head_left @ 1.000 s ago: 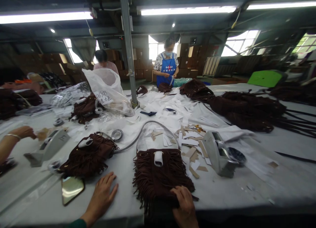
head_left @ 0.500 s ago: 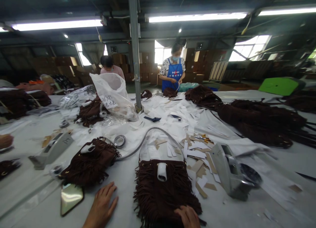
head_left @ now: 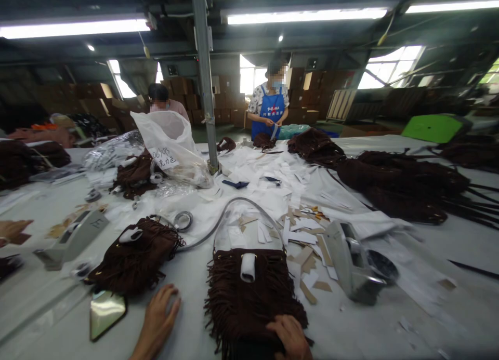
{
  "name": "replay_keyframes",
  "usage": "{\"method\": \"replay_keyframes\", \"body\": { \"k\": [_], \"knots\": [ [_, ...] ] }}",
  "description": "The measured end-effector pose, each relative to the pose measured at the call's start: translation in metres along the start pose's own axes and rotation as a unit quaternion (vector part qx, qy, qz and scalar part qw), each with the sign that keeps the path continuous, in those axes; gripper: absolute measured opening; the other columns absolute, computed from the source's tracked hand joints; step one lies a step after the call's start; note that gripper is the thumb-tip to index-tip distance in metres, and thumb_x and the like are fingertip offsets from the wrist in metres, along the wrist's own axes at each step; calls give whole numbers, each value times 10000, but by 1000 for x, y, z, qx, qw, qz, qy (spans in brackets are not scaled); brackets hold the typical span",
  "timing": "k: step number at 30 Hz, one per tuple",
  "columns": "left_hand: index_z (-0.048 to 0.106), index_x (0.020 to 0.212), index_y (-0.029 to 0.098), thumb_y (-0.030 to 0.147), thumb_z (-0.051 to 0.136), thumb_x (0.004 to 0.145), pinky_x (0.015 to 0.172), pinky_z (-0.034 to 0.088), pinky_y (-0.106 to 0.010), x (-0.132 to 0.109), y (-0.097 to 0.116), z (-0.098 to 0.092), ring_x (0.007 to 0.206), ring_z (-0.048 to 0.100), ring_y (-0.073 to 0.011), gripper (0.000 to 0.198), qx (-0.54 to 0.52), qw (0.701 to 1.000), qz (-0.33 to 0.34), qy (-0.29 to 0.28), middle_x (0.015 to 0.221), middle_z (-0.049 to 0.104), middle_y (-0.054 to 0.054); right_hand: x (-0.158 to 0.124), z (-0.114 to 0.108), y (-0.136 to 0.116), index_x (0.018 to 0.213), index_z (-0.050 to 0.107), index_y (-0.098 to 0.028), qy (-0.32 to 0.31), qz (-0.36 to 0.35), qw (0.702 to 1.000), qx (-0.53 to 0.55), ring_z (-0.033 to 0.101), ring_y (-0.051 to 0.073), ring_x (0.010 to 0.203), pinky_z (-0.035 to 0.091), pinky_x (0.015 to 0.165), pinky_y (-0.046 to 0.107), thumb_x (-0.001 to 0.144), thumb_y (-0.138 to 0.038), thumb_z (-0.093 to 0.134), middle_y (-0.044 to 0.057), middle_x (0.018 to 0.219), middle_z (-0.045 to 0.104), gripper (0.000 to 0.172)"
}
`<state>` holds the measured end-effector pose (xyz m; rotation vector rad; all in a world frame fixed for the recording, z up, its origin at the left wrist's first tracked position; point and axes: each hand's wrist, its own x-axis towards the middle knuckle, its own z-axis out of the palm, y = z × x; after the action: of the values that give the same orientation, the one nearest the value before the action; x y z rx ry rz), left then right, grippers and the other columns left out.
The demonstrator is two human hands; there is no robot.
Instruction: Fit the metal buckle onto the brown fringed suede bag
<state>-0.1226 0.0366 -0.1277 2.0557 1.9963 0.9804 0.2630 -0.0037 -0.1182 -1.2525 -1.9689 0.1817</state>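
A dark brown fringed bag (head_left: 253,303) lies flat in front of me, its clasp wrapped in white and its strap (head_left: 230,204) looped out behind it. My right hand (head_left: 290,336) rests on the bag's lower right part, fingers bent over the fringe; whether they grip it cannot be told. To the left of the bag, my left hand (head_left: 160,316) lies on the white table with its fingers apart, holding nothing. A second fringed bag (head_left: 134,256) sits beyond that hand, beside a shiny phone-like object (head_left: 106,314).
Tape dispensers (head_left: 74,240) (head_left: 351,264) stand left and right. Card scraps (head_left: 307,261) lie right of the bag. A metal post (head_left: 205,79) rises behind. Brown bags (head_left: 393,183) are heaped at right. Another person's hand (head_left: 13,230) is at far left; a person in a blue apron (head_left: 273,113) stands opposite.
The whole view has shifted slightly. At far left, the other person's hand reaches further in with something brown. The aproned person's hands have moved. My hands stay in nearly the same places.
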Motion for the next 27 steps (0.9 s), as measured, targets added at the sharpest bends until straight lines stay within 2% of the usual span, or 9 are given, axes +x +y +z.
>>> {"method": "replay_keyframes", "body": {
  "k": [3,6,9,12,15,17,20,24,27],
  "knots": [
    [567,1044,183,505,394,908,779,558,-423,25,54,6,920,675,-275,390,-114,983,-141,-12,1015,684,-110,5,-12,-11,943,638,-246,-47,37,998,32,616,247,943,513,848,424,505,-12,406,51,921,660,548],
    [522,1140,154,502,396,911,764,556,-401,48,106,30,888,679,-257,435,-151,977,-130,-75,1043,669,-134,10,-24,-20,967,672,-245,-85,69,992,62,630,260,968,510,879,452,563,-8,461,59,953,688,514],
    [477,1242,100,460,496,872,930,481,-473,59,136,60,1101,594,-313,516,-150,979,-110,-87,1164,606,-201,24,-43,-18,963,697,-268,-131,135,973,134,648,259,964,516,877,420,733,-187,603,47,973,711,262],
    [409,1332,66,410,519,856,948,448,-531,57,145,80,1179,518,-363,597,-133,982,-101,-83,1219,522,-249,58,-64,9,935,710,-244,-79,283,934,204,662,246,943,509,872,372,821,-419,574,53,966,725,249],
    [405,1345,106,349,497,862,944,465,-511,47,142,85,1147,540,-333,548,-141,983,-81,-86,1188,523,-211,106,-73,54,955,697,-180,17,420,883,208,652,274,977,481,909,388,751,-462,624,97,996,719,356],
    [419,1334,141,321,502,854,972,459,-495,37,138,83,1146,551,-308,519,-160,980,-76,-87,1189,542,-176,137,-66,81,922,684,-156,27,449,868,208,635,285,1017,474,910,386,724,-419,653,118,983,713,331],
    [444,1319,167,306,512,839,1001,451,-476,21,130,78,1162,557,-288,504,-177,976,-97,-81,1222,562,-142,171,-40,102,760,651,-148,-19,487,837,250,674,269,817,525,740,358,697,-358,708,94,729,696,227],
    [476,1312,170,322,502,843,1007,450,-455,13,126,72,1161,563,-280,494,-159,976,-118,-93,1226,574,-135,198,-4,101,754,575,-168,-82,522,777,343,611,170,526,511,532,288,767,-406,682,23,564,610,261],
    [522,1284,174,368,481,865,975,462,-475,29,136,62,1097,587,-293,464,-112,982,-130,-77,1164,589,-141,216,3,99,786,539,-179,-79,522,759,382,484,95,406,412,417,200,838,-511,575,-35,519,515,338]
  ]
}}
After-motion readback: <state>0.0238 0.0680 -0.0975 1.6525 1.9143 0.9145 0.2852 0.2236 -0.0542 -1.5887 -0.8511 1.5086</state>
